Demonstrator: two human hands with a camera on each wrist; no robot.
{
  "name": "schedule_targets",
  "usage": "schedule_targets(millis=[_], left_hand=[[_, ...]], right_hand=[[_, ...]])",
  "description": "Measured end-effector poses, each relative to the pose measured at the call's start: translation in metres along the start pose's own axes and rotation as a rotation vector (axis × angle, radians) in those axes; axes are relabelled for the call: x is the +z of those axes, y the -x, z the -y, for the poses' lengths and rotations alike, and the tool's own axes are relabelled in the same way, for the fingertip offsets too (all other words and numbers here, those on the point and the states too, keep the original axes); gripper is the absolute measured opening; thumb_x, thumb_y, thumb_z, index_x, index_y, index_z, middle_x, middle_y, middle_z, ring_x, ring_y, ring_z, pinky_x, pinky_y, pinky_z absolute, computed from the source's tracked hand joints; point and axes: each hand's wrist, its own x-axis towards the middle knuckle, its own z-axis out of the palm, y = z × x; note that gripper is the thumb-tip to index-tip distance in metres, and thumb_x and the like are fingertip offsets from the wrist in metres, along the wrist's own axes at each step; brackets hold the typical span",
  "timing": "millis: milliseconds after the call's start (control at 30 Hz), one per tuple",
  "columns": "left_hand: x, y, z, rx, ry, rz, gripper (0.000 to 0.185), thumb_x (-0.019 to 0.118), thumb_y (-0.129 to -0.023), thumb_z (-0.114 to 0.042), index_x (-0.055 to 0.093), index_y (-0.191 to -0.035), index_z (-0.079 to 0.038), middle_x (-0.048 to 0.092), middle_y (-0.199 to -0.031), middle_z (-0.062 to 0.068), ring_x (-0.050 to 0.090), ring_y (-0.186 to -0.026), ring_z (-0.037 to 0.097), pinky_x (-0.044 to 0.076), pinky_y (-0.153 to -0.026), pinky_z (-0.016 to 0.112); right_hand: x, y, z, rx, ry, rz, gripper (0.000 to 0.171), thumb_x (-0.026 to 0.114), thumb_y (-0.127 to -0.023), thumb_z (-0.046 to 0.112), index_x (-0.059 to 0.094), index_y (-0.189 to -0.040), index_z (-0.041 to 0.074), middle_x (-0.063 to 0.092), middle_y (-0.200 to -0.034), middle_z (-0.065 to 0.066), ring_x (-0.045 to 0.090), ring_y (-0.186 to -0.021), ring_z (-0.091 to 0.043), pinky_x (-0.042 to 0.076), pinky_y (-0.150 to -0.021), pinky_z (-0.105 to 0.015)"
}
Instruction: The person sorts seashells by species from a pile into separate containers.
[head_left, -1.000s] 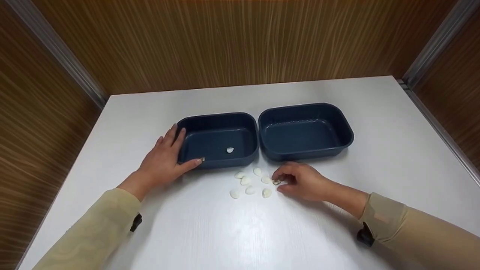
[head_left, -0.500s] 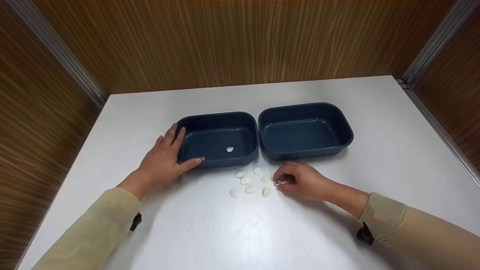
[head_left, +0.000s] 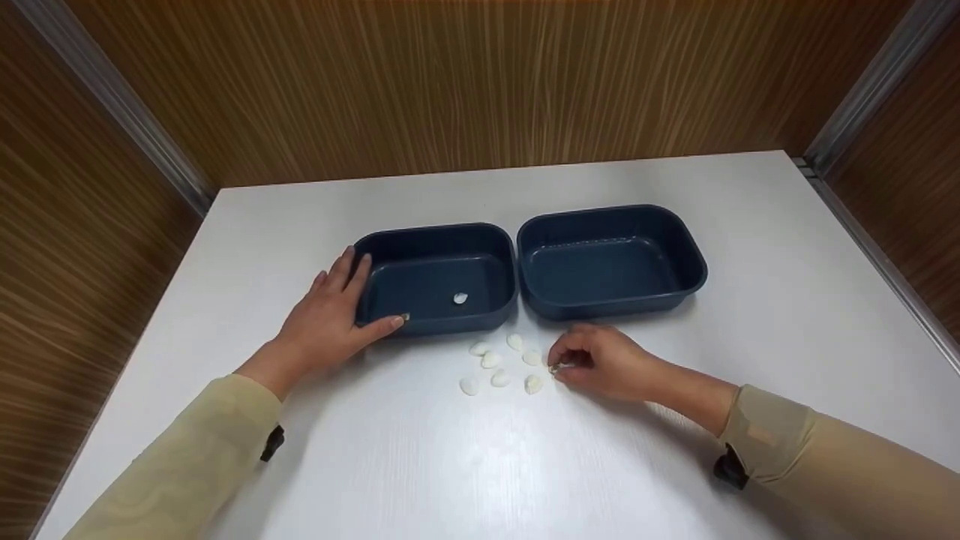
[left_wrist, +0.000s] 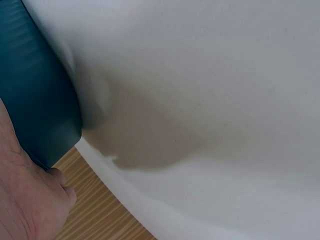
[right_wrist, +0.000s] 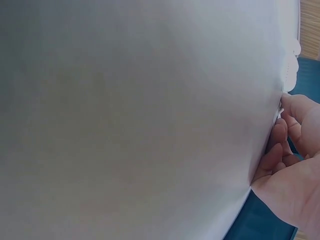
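My left hand (head_left: 322, 322) rests on the left end of a dark blue bin (head_left: 435, 325), its fingers straight along the rim and the thumb at the front wall. One small white seashell (head_left: 460, 298) lies inside that bin. In front of the bins, my right hand (head_left: 611, 365) pinches a small seashell (head_left: 555, 368) between thumb and fingertips, low over the table; the fingers cover much of it. Several white seashells (head_left: 500, 379) lie loose just left of these fingertips. The right wrist view shows the right hand (right_wrist: 300, 155) at its edge, fingers curled.
A second dark blue bin (head_left: 615, 307) stands right beside the first, with nothing inside. Both sit on a white table (head_left: 420, 465). Wood-grain panels (head_left: 480, 90) enclose the back and sides.
The seashell in my right hand has turned between the fingertips, and the fingers have drawn slightly right. My left hand, the bins and the loose seashells stay put.
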Motion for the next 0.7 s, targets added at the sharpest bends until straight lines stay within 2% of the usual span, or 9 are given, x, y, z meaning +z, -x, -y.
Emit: schedule_targets(millis=[500, 700], left_hand=[[0.0003, 0.0001, -0.0010, 0.012, -0.003, -0.010, 0.117, 0.044, -0.093, -0.088, 0.004, -0.171, -0.009, -0.003, -0.177, 0.018, 0.013, -0.161, 0.043, 0.007, -0.130, 0.054], [-0.0001, 0.0001, -0.0011, 0.004, -0.005, -0.006, 0.117, 0.043, -0.093, -0.088, 0.004, -0.171, -0.010, -0.004, -0.177, 0.017, 0.012, -0.161, 0.044, 0.008, -0.129, 0.055]], right_hand=[[-0.0005, -0.0016, -0.0019, -0.027, 0.049, 0.021, 0.012, 0.078, -0.090, 0.004, 0.076, -0.096, 0.014, 0.066, -0.091, 0.002, 0.059, -0.083, -0.015, 0.048, -0.075, -0.027], [-0.0006, 0.0000, -0.0067, -0.025, 0.007, 0.029, 0.013, 0.081, -0.088, 0.004, 0.075, -0.095, 0.013, 0.064, -0.088, 0.001, 0.059, -0.080, -0.014, 0.049, -0.072, -0.025]])
